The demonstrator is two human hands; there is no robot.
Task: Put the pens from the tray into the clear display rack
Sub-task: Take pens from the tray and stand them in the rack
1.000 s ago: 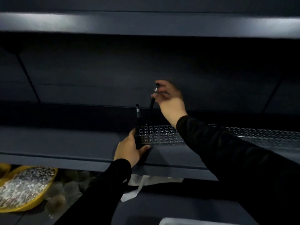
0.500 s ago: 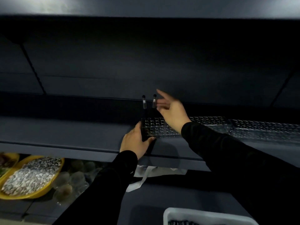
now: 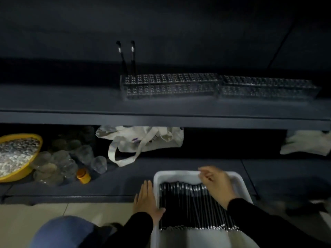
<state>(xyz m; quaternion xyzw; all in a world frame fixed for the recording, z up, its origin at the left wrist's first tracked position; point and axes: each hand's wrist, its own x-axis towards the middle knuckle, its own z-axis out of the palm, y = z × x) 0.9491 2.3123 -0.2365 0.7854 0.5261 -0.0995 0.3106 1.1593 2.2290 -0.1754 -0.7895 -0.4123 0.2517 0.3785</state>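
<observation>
A white tray sits on the low shelf and holds several black pens lying side by side. My left hand rests flat against the tray's left wall, fingers straight. Over the pens' far ends hovers my right hand, fingers loosely bent and blurred; whether it touches a pen I cannot tell. On the upper shelf stands the clear display rack, with two black pens upright at its left end. A second clear rack adjoins it on the right.
A yellow bowl of pale pieces, several clear cups and an orange cap sit at the left of the low shelf. A white tote bag lies behind the tray, white cloth at the right. My knee is at bottom left.
Both hands left the rack and dropped to the tray. The second pen now stands in the rack beside the first. The view tilted downward.
</observation>
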